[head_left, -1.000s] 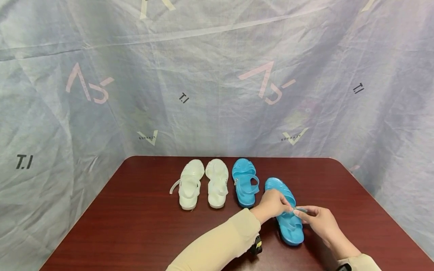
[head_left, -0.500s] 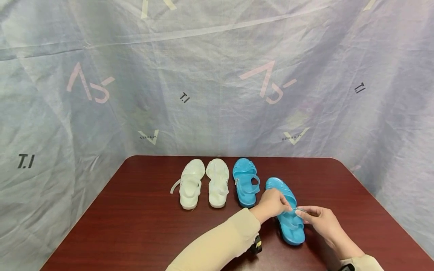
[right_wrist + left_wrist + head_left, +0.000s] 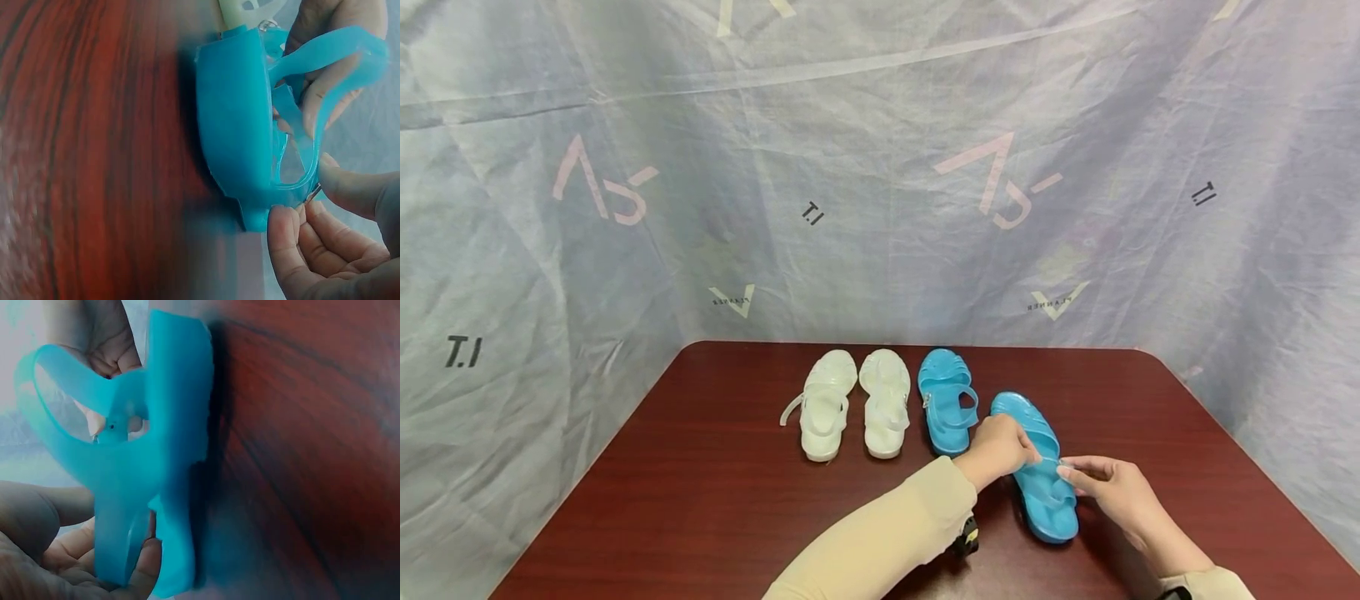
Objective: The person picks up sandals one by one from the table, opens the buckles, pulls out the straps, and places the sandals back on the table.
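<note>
A blue jelly sandal (image 3: 1027,417) lies toe-forward on the table, tilted a little to the left. My left hand (image 3: 1000,443) reaches over its left side and pinches the strap across the instep. At the right side, my right hand (image 3: 1116,493) pinches the sandal near its metal buckle (image 3: 312,192) between thumb and fingers. From the left wrist view, the strap (image 3: 112,544) runs between the left thumb and fingers. The heel strap (image 3: 356,44) loops up in the right wrist view. Whether the strap passes through the buckle is hard to tell.
Left of this sandal stands another blue sandal (image 3: 946,437). Two white sandals, one (image 3: 886,408) beside it and one (image 3: 826,408) with a loose strap end, complete the row on the dark red table (image 3: 700,500). A grey printed cloth (image 3: 880,167) hangs behind.
The fingertips of my two hands have drawn slightly apart at the instep strap. The sandals keep their places; the head view has shifted slightly.
</note>
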### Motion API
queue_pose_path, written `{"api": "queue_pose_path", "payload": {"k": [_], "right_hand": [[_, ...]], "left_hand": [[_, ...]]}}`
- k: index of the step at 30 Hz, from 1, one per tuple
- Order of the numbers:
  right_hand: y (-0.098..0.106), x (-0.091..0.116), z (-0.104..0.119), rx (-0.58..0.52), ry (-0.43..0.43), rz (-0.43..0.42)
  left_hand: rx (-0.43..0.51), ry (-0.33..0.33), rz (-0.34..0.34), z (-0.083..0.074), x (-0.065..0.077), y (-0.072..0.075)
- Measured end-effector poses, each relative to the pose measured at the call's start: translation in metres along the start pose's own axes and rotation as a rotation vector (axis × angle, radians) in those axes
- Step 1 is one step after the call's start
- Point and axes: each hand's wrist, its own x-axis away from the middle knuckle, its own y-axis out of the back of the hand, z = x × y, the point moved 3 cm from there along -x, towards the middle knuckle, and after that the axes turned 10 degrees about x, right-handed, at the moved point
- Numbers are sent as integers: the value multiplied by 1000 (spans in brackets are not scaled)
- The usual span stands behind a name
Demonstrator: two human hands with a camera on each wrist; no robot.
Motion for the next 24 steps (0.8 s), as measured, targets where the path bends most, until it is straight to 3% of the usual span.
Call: {"api": "queue_pose_path", "payload": {"k": [5,13,20,24], "right_hand": [[-2,0,1,11,-1,-18],[-2,-1,-1,6,-17,-21],[-2,2,0,-3,4,-20],[-3,4,3,3,17,-24]], "left_hand": [[40,4,17,2,3,1],[-5,-42,21,1,6,-1],[94,-165,90,-2,2,-3],[92,-140,77,-8,1,-3]]}}
